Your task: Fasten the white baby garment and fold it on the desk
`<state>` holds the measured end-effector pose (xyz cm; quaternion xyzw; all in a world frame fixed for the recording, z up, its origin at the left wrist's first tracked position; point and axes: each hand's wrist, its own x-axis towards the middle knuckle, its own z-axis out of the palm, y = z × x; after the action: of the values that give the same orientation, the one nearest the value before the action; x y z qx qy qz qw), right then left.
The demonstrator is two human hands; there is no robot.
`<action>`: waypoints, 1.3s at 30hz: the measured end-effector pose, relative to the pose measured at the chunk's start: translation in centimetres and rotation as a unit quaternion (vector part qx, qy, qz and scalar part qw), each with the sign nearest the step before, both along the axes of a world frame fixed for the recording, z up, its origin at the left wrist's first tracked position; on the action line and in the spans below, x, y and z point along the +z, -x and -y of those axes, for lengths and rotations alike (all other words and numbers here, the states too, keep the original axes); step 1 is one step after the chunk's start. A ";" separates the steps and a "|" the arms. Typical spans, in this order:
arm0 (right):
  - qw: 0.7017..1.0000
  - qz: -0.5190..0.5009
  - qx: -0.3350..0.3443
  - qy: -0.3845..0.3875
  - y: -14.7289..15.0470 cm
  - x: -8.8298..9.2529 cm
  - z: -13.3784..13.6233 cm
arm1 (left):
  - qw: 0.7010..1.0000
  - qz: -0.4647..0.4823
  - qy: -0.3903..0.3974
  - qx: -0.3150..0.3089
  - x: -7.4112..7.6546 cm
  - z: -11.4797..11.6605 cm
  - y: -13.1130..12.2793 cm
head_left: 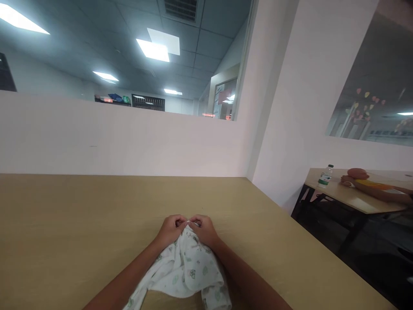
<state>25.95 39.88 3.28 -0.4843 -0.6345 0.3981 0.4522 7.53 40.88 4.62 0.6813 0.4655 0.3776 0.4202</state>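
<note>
A small white baby garment [190, 267] with a green leaf and animal print lies bunched on the wooden table, its sleeves spreading toward the lower edge of the view. My left hand [171, 230] pinches the top of the cloth with thumb and fingertips. Close beside it, my right hand [204, 229] pinches the same top edge from the other side, and the fingertips of both hands nearly meet. Whatever small detail sits between the fingertips is hidden. My forearms flank the cloth on both sides.
The table top [80, 224] meets a white wall [129, 142] with a window above it. At the right, another table [351, 199] holds a water bottle [325, 176], a round reddish object [358, 173] and a person's arm [380, 191].
</note>
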 end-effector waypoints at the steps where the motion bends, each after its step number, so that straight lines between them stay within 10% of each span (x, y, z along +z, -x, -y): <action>1: 1.000 -0.013 0.006 0.008 -0.1 0.1 -0.1 | 1.000 0.005 0.001 0.001 0.1 0.0 0.0; 18: 0.989 -0.085 0.042 0.117 -1.0 2.9 0.4 | 0.975 0.180 0.113 -0.065 0.4 0.7 0.0; 39: 0.995 0.018 -0.045 -0.092 0.3 0.7 0.7 | 0.974 0.185 0.132 0.001 0.4 1.0 -0.2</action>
<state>25.70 39.18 3.99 -0.4753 -0.6542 0.3086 0.5009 7.74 39.89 5.02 0.5375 0.4260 0.4330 0.5849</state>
